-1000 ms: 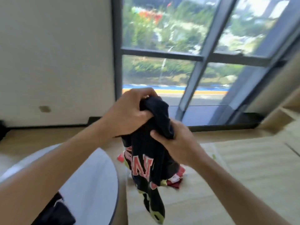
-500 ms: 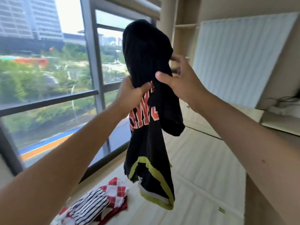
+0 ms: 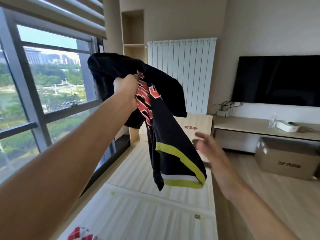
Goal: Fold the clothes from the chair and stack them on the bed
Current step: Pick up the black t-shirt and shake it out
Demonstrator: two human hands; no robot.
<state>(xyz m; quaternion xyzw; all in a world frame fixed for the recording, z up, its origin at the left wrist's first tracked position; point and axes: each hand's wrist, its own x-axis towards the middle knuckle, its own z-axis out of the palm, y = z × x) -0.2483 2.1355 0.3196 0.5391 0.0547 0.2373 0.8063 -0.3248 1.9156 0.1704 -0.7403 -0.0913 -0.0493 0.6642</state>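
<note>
Left hand [image 3: 127, 87], raised at arm's length in front of me, is clenched round a bunched fold of the black knit shirt with red block lettering and a yellow-green hem band [image 3: 166, 129]; fingers and thumb are curled into the cloth near the lettering. The shirt hangs free in the air from this single grip, its upper part draped over and behind my fist, its hem lowest and swung toward my right, above the pale, striped bed surface [image 3: 147, 213] and clear of it. Right hand [image 3: 207, 149] is lower, just beside the hem, fingers loosely spread and holding nothing; motion blur hides whether a fingertip touches the cloth. A red-and-white checked garment [image 3: 81, 234] lies on the bed at the bottom edge of view, only partly visible. A large dark-framed window [image 3: 52, 84] runs along the left. At the far wall stand a white ribbed radiator panel [image 3: 181, 75] and a black flat television [image 3: 277, 80]; beneath the television, a pale wooden desk [image 3: 242, 124] carries a clear plastic bottle [image 3: 272, 121] and a white box [image 3: 287, 126]. A brown cardboard carton [image 3: 285, 158] sits on the floor below.
</note>
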